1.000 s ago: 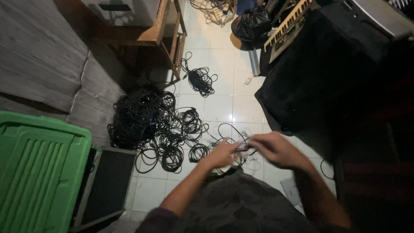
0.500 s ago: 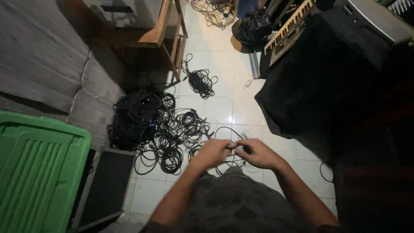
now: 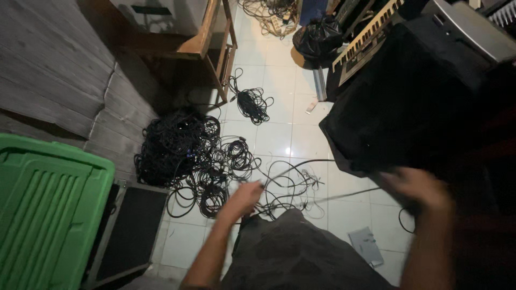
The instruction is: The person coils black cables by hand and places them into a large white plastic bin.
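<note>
My left hand (image 3: pixel 243 197) grips one end of a thin black cable (image 3: pixel 333 196) above the white tiled floor. That cable runs taut to the right toward my right hand (image 3: pixel 418 189), which is blurred and closed around it. A loose loop of the same cable (image 3: pixel 293 174) arcs over the tiles between my hands. My lap in dark cloth (image 3: pixel 301 252) fills the bottom of the view. A large tangled heap of black cables (image 3: pixel 180 153) lies on the floor to the left of my left hand.
A green ribbed plastic bin lid (image 3: pixel 45 209) sits at lower left beside a black case (image 3: pixel 131 231). A small cable coil (image 3: pixel 252 103) lies near a wooden table (image 3: pixel 207 37). A black draped object (image 3: pixel 408 102) and keyboard (image 3: pixel 365 37) stand at right.
My hands were close together on the cable; they have pulled apart, the right hand sweeping out to the right and the cable stretching between them.
</note>
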